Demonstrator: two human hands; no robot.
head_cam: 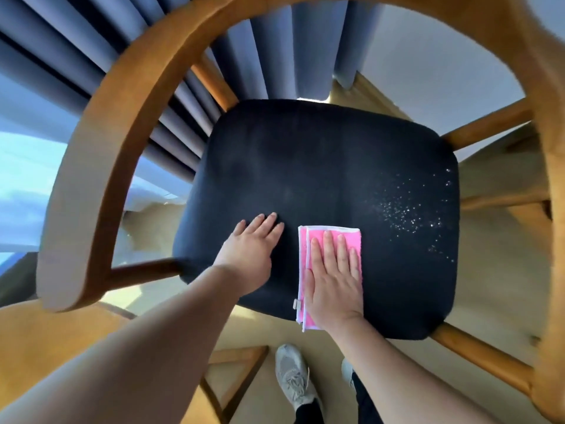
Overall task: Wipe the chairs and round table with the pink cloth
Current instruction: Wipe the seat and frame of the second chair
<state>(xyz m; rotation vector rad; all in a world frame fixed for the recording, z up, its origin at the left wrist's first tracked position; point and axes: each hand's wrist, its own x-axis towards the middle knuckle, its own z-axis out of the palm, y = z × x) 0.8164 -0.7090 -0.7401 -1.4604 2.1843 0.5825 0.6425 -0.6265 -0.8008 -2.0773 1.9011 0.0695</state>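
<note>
The pink cloth (353,240) is laid flat on the dark seat (321,154) of a wooden chair (101,166), towards the seat's near edge. It is folded into a long rectangle, bright pink with a thin white hem along its edges. At its left side the folded layers are seen as two pink strips divided by white lines. A small pale tag (296,303) is attached near its lower left corner, beside the heel of the palm.

The right hand (333,286) is pressed palm down on the cloth. Its fingers (327,246) are held straight and close together, nothing being gripped. Only a narrow band of cloth is left uncovered beyond the fingertips, and a strip is left showing to the left of the thumb side.

The left hand (250,252) is placed flat on the bare seat, just left of the cloth and apart from it. Its fingers (269,224) are stretched out and nothing is held in them.

A scatter of small white specks (406,212) is seen on the seat fabric to the right of the right fingertips and somewhat beyond them, clear of the cloth.

The seat is ringed by the chair's curved wooden rail. Beyond the fingertips, past the far edge of the seat, a pleated blue-grey curtain (275,56) is hung. A pale wooden floor (501,179) is seen through the frame to the right. Behind the wrists, below the near seat edge, a grey laced shoe (292,374) is planted on the floor.
</note>
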